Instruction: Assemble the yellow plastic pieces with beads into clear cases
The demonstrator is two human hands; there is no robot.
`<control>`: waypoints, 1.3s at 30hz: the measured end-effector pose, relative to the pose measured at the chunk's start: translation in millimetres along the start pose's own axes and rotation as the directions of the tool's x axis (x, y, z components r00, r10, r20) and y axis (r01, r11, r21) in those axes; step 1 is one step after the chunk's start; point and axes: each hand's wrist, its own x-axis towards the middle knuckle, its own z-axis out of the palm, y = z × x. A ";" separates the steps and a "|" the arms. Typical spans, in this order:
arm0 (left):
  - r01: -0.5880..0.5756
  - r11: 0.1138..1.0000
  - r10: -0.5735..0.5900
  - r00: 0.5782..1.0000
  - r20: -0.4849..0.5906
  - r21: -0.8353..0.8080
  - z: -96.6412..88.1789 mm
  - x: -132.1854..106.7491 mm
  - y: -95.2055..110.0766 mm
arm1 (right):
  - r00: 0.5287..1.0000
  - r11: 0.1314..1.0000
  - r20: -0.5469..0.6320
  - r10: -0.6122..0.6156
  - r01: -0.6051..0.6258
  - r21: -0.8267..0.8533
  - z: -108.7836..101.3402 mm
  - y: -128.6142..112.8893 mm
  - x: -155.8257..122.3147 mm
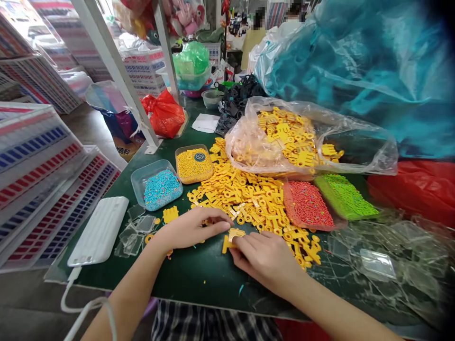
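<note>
My right hand (266,258) pinches a yellow plastic piece (235,234) between thumb and forefinger, above the green tabletop. Just left of it, my left hand (195,228) reaches over the front edge of a heap of yellow plastic pieces (245,194). Its thumb and forefinger tips come together close to the held piece; whether anything is between them is hidden. Many pieces in the heap have a ring at one end. A flat yellow comb-shaped piece (171,214) lies beside my left wrist.
Trays of blue beads (135,177), yellow beads (180,166), red beads (291,210) and green beads (329,201) surround the heap. A plastic bag (245,147) of yellow pieces lies behind. Clear plastic cases (401,274) are at right, a white power bank (99,229) at left.
</note>
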 end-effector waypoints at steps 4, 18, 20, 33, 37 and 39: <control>0.099 0.964 -0.104 0.995 -0.008 -0.246 6.6 -2.4 -3.1 | 0.989 0.983 -0.044 0.140 -0.133 0.125 -0.6 7.1 4.1; 0.138 0.987 -0.123 0.977 -0.172 0.078 1.5 1.4 -11.8 | 0.925 0.977 0.329 0.191 -0.213 0.031 -9.0 28.2 -3.2; 0.119 0.980 -0.091 0.981 -0.174 0.159 -0.1 0.9 -15.9 | 0.925 0.983 0.340 0.172 -0.181 -0.005 -8.1 27.6 -5.0; 0.066 0.880 -0.051 0.998 -0.045 0.471 2.3 2.2 -26.9 | 0.944 0.992 0.304 0.127 -0.120 -0.042 -1.6 23.5 -5.4; 0.033 0.897 0.003 0.997 -0.081 0.440 0.9 2.5 -26.8 | 0.952 0.989 0.266 0.150 -0.147 -0.031 3.9 18.2 -6.4; 0.006 0.907 0.040 0.994 -0.101 0.421 1.4 3.1 -26.0 | 0.955 0.987 0.251 0.156 -0.158 -0.009 6.1 17.0 -6.6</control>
